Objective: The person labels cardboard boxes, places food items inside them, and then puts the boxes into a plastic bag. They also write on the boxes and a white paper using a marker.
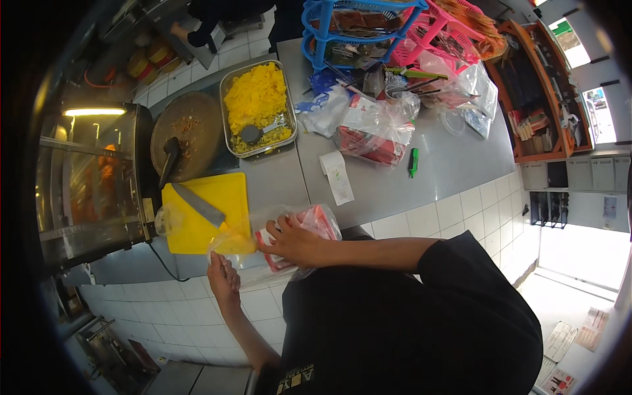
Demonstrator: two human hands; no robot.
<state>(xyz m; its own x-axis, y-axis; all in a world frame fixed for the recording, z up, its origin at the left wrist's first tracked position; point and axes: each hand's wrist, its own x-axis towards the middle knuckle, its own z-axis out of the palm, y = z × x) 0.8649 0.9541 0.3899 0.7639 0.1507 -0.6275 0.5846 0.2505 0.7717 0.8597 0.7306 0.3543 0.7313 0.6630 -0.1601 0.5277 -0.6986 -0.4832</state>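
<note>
My left hand (225,279) pinches the gathered edge of a clear plastic bag (237,243), just off the near side of a yellow cutting board (207,237). With fingers spread and curled, my right hand (294,243) grips a red-and-white package (316,217) inside the bag, by the near edge of the steel counter (271,182). Part of the package is hidden by that hand. On the board lies a knife (200,205) with a broad blade. A small clear bag (168,219) rests at the board's left edge.
A round wooden block (197,113) carries a black-handled tool (170,158). Beyond are a tray (295,133) of yellow rice (256,94), a bagged red package (377,140), a receipt (337,177), a green marker (414,163) and blue racks (321,37). A lit glass cabinet (94,173) stands left; a person's arm (197,34) shows behind.
</note>
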